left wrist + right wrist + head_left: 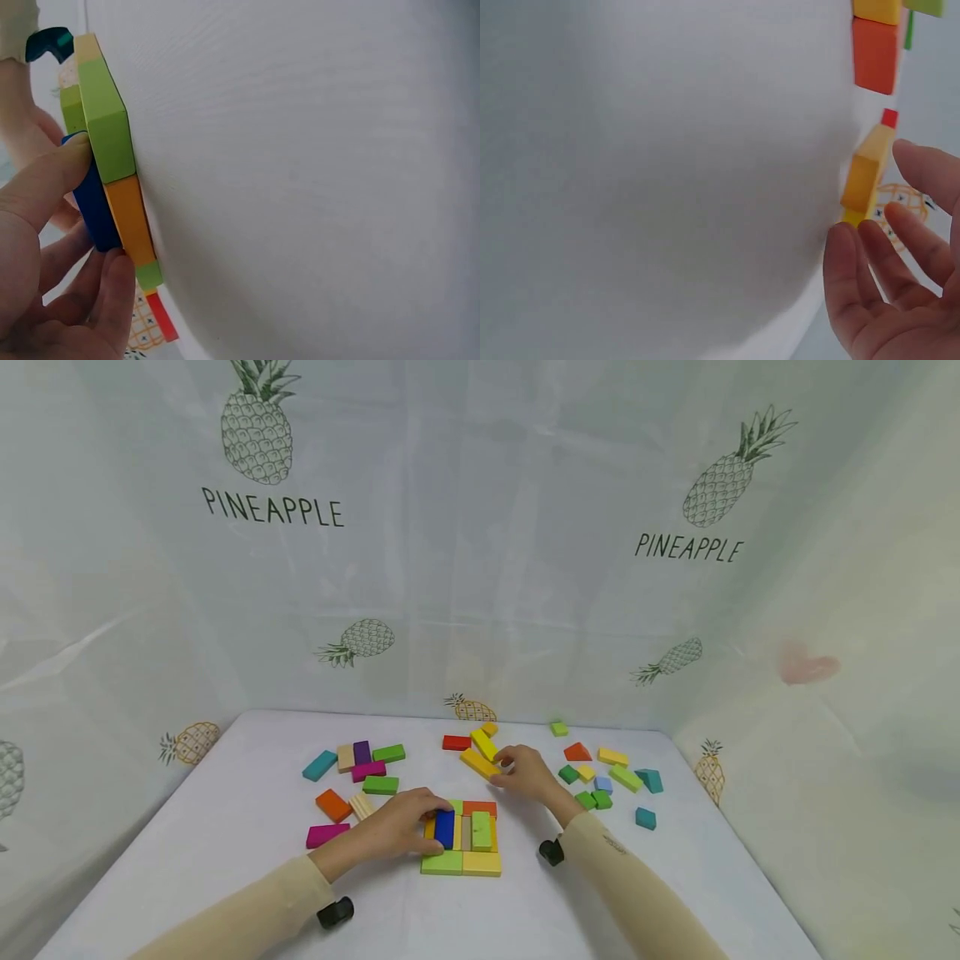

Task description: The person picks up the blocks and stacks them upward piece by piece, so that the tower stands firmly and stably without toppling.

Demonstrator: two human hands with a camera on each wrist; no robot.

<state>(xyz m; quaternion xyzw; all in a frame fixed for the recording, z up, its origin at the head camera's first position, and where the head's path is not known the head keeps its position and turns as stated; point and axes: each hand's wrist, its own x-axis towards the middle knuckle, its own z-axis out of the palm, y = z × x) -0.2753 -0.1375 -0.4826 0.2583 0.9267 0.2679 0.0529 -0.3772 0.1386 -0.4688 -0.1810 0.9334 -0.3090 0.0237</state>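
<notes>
My left hand (401, 827) grips a blue block (444, 829) by its ends, thumb at the near end and fingers at the far end. In the left wrist view the blue block (96, 196) lies flat on a low rectangle of blocks, above an orange block (131, 221). Beside it on the same rectangle lies a light green block (482, 831). My right hand (528, 774) is at the near end of a yellow-orange block (478, 763), thumb and fingers spread around it. The right wrist view shows a gap between the thumb and that block (861, 182).
Left of the rectangle lie loose blocks, among them a magenta block (327, 836) and an orange block (333, 806). Behind it are a red block (457, 742) and a yellow block (484, 744). More blocks, including a teal block (646, 818), lie right. A patterned curtain (480, 568) hangs behind.
</notes>
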